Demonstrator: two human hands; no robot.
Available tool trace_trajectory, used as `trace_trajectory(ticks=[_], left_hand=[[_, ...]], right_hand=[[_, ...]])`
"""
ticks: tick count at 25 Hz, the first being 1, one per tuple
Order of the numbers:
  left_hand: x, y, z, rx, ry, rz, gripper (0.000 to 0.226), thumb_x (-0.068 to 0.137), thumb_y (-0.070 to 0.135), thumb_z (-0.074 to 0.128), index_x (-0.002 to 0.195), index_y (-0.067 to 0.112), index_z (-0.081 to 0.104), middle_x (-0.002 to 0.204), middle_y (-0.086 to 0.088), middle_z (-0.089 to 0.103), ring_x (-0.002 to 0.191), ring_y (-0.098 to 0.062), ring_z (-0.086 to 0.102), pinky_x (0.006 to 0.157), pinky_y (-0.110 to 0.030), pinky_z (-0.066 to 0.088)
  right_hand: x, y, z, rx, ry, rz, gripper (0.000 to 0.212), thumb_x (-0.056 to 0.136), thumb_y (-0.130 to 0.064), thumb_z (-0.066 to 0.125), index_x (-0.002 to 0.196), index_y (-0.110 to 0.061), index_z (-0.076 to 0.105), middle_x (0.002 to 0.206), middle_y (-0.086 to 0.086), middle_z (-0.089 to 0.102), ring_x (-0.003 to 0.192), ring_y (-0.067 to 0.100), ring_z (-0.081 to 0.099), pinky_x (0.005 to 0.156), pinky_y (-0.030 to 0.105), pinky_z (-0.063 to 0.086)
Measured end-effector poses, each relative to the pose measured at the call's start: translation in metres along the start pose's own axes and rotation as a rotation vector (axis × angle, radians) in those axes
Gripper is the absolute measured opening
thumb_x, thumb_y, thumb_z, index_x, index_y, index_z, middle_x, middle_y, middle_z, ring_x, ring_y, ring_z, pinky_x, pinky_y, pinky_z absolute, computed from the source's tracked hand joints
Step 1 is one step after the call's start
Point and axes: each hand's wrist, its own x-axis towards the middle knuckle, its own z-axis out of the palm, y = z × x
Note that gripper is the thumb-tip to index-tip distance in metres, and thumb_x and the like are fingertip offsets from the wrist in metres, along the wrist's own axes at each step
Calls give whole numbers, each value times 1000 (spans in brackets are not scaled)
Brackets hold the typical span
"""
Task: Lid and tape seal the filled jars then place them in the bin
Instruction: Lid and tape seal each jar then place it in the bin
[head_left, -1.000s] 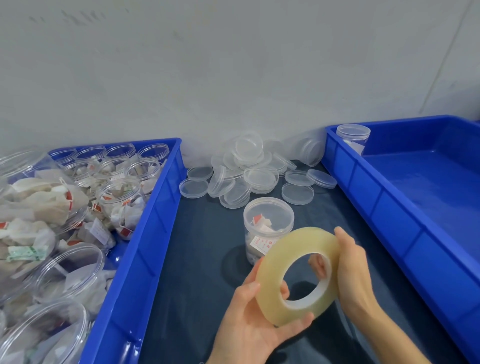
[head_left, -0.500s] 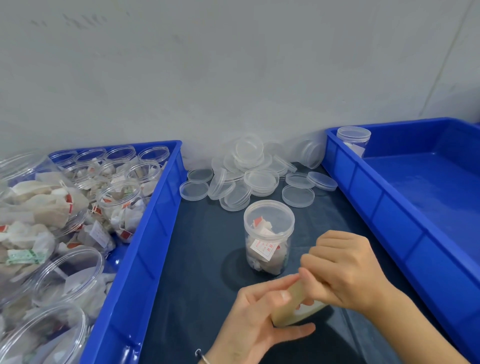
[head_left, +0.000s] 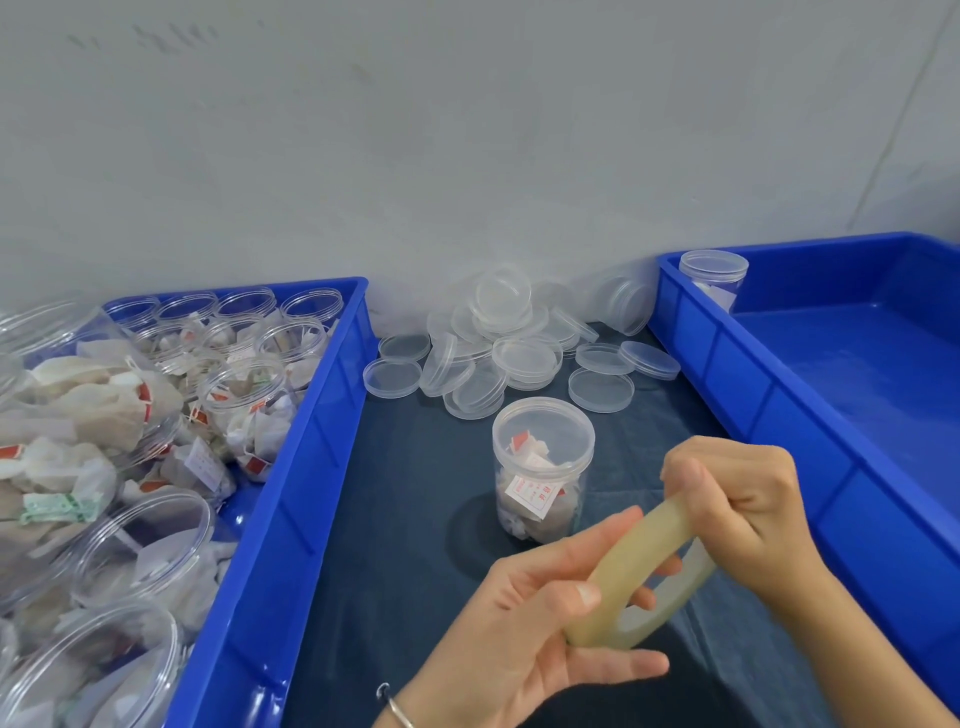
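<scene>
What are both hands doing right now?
Left hand: holding the tape roll, thumb and fingers around its lower edge.
Right hand: fingers curled, pinching the roll's upper edge.

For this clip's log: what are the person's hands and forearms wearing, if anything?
Both hands are bare, no gloves. The left hand has a thin silver-coloured bangle at the wrist, with a small ring or clasp on it. The right hand shows no rings, watch or bracelet. No sleeve reaches either visible forearm. Fingernails look short and unpainted.
</scene>
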Motion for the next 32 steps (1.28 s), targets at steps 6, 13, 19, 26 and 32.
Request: trace_trajectory(ticks=[6, 13, 19, 26, 32], left_hand=[[-6, -1, 0, -33, -87, 25, 49, 95, 8, 40, 139, 29, 47, 141, -6, 50, 118, -11, 52, 88, -35, 54], [-8, -7, -1, -98, -128, 39, 51, 96, 3, 37, 141, 26, 44, 144, -7, 47, 123, -12, 50, 92, -37, 52], [-5, -7, -1, -142, -15, 23, 40, 94, 13, 49, 129, 29, 59, 131, -8, 59, 105, -10, 61, 80, -34, 56], [-6, -8, -3, -128, -5, 81, 45, 91, 11, 48, 134, 25, 54, 134, -12, 56, 110, -12, 59, 86, -38, 54], [-4, -17, -6, -137, 20, 124, 49, 89, 6, 45, 132, 25, 56, 134, -13, 56, 110, -14, 59, 89, -39, 52]], right_hand=[[-5, 3, 7, 176, 45, 230, 53, 88, -33, 39, 41, -10, 40, 38, 5, 36, 35, 29, 35, 39, 46, 39], [-3, 0, 8, 209, 24, 262, 50, 89, -35, 40, 44, -13, 43, 38, 1, 37, 35, 26, 36, 39, 47, 39], [-2, -3, 11, 118, 25, 230, 57, 87, -31, 39, 39, -1, 35, 38, 12, 32, 36, 29, 31, 36, 44, 35], [0, -4, 9, 189, -96, 346, 59, 85, -43, 41, 46, 2, 37, 42, 10, 34, 41, 25, 33, 41, 40, 31], [4, -5, 11, 226, -131, 472, 47, 84, -33, 50, 55, 2, 41, 51, 17, 40, 48, 13, 41, 48, 19, 37]])
